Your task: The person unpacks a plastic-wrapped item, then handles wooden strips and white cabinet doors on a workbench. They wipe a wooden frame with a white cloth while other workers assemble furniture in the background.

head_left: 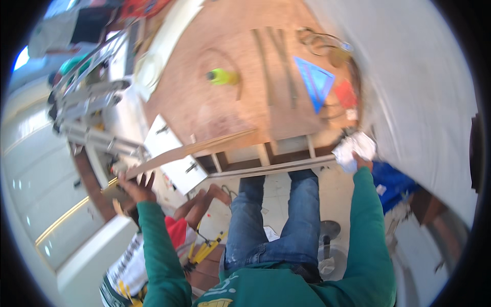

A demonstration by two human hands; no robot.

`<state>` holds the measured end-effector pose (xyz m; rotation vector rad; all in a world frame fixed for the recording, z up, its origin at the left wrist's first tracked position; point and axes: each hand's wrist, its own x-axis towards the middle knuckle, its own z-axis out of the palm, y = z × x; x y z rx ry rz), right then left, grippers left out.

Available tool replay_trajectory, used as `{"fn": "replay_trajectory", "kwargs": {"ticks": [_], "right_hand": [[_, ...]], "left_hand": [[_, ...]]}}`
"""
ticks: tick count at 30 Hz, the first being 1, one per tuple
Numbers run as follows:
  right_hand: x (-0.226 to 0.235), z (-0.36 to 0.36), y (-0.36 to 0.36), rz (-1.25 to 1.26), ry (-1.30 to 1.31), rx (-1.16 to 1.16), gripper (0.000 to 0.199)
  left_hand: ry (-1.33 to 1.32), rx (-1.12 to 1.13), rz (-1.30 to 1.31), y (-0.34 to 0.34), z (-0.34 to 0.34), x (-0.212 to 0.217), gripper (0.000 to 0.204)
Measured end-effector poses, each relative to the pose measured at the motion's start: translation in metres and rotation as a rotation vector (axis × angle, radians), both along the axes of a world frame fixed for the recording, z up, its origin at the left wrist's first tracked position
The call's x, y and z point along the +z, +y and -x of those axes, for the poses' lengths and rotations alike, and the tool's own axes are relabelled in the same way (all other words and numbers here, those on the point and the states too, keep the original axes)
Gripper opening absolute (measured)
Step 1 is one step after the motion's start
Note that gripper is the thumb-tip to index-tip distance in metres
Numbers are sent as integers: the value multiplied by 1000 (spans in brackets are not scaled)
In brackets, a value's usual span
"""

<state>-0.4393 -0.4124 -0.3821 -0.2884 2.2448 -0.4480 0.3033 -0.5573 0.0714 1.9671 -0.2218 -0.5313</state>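
Note:
A long, thin brown strip (189, 149), like wood veneer or edging, slants from the worktable out past its left side. My left hand (139, 190) grips the strip's outer end, with some fingers standing apart from it; motion blurs the grip. My right hand (364, 162) is closed on a crumpled white cloth (355, 148) at the table's near right corner. Across the wooden tabletop (199, 120) lie a blue triangular set square (314, 82), a yellow-green bottle (223, 77), several narrow dark strips (260, 61) and a red piece (346, 94).
A white panel with dark hinges (174, 156) leans at the table's left, near an aluminium ladder (97, 105). Below left, another person (135, 256) is low down, bare legs extended. Open compartments (240, 157) line the table's front edge. A grey-white sheet (404, 97) hangs at right.

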Motion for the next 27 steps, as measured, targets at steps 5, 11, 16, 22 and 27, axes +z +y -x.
{"fn": "replay_trajectory", "kwargs": {"ticks": [5,11,16,22,27], "right_hand": [[49,-21,-2,-45,-81,36,59],[201,-32,-17,176,-271,383,59],[463,-143,-182,662,-111,1076,45],[631,-359,-281,1236,198,1825,42],[571,-470,-241,1090,-51,2377,49]], "left_hand": [[37,66,50,14,0,-2,57],[94,176,86,27,-2,-11,50],[-270,112,194,40,-4,-26,50],[-191,169,484,39,10,-27,37],[-129,292,617,40,19,-34,27]]}}
